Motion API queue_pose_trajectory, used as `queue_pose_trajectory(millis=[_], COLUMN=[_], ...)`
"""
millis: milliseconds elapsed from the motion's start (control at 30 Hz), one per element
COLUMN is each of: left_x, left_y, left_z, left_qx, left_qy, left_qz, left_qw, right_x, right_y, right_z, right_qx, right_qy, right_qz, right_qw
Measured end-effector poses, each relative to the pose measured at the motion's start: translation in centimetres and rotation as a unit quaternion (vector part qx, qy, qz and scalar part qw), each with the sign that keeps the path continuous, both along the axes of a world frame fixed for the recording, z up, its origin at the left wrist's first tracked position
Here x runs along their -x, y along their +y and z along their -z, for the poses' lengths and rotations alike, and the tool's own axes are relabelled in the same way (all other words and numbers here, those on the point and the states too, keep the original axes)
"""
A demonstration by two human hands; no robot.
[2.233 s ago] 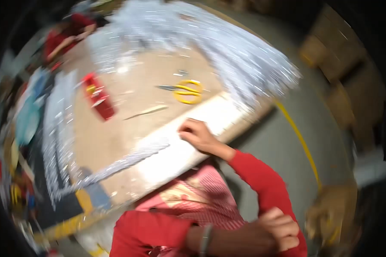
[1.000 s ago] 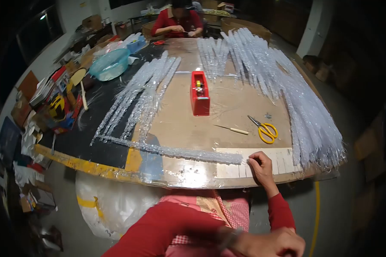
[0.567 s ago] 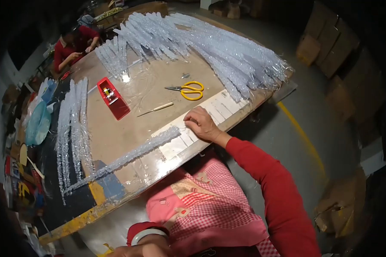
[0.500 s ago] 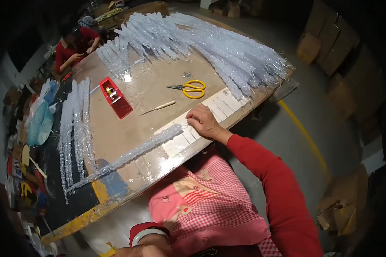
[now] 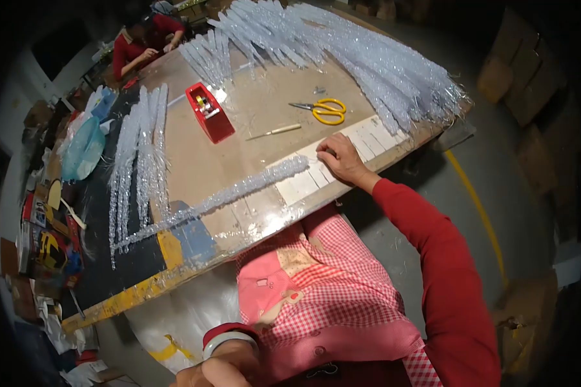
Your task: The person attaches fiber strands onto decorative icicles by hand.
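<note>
A long silvery-white tinsel strand (image 5: 239, 190) lies slantwise along the table's near side. At its right end my right hand (image 5: 343, 158) rests over a white marked strip (image 5: 368, 143), thumb and fingers pinched together. A faint thin tip seems to run from the strand into those fingers. My left hand (image 5: 224, 369) is low at the bottom edge, in front of the apron and away from the table; its fingers are blurred and partly cut off. Beyond the strand lie yellow-handled scissors (image 5: 328, 111), a thin pointed tool with a pale handle (image 5: 284, 130) and a red tape dispenser (image 5: 210, 115).
Thick piles of tinsel strands (image 5: 387, 71) cover the far and right side of the table (image 5: 265, 90). More strands (image 5: 142, 148) hang at the left, near a teal plastic bag (image 5: 84, 149). A co-worker in red (image 5: 142, 48) sits at the far left.
The camera view has shifted, so the table and its things appear further right and higher. My right hand stays by the strand's end, and the strand keeps its place on the table.
</note>
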State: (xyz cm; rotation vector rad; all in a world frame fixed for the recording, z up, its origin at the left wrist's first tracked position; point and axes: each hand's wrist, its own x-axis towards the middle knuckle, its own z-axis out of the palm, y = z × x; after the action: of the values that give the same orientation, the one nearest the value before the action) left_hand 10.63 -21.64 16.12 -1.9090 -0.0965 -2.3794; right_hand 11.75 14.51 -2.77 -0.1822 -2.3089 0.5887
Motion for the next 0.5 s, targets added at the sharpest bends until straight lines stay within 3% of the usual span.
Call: queue_pose_trajectory(millis=[67, 100, 133, 167, 200, 233, 300, 367, 433, 500], left_x=[4.0, 5.2, 4.6, 3.1, 1.6, -0.5, -1.1, -1.8, -1.9, -1.6], left_y=[-2.9, -2.9, -1.2, 1.8, 5.0, 7.6, 11.3, 13.4, 14.7, 14.7], left_z=[6.3, 8.4, 9.2, 9.4, 9.7, 11.7, 19.2, 23.8, 25.7, 24.6], left_qx=[0.013, 0.011, 0.002, 0.292, 0.553, 0.614, 0.645, 0.693, 0.685, 0.655], left_qy=[0.221, 0.334, 0.345, 0.311, 0.228, 0.142, 0.295, 0.368, 0.424, 0.398], left_qz=[0.183, 0.262, 0.245, 0.155, 0.042, -0.02, -0.176, -0.24, -0.262, -0.273], left_qw=[0.958, 0.905, 0.906, 0.891, 0.8, 0.776, 0.683, 0.571, 0.531, 0.581], right_x=[-0.5, 0.0, 0.0, 0.0, 0.0, 0.1, 0.0, -0.1, -0.2, 0.0], right_y=[-0.6, -0.1, 0.0, 0.2, 0.1, 0.3, 0.4, -0.3, -0.2, 0.0], right_z=[0.7, 0.0, 0.2, 0.5, 0.3, 0.7, 0.8, -0.1, 0.0, -0.1], right_qx=[0.016, 0.017, 0.012, -0.008, 0.0, -0.003, -0.005, 0.053, 0.075, 0.067], right_qy=[-0.006, -0.001, -0.009, -0.006, -0.012, -0.005, -0.005, -0.023, -0.027, -0.002], right_qz=[0.0, -0.003, -0.003, 0.008, 0.004, 0.0, -0.011, -0.026, -0.027, -0.045], right_qw=[1.0, 1.0, 1.0, 1.0, 1.0, 1.0, 1.0, 0.998, 0.996, 0.997])
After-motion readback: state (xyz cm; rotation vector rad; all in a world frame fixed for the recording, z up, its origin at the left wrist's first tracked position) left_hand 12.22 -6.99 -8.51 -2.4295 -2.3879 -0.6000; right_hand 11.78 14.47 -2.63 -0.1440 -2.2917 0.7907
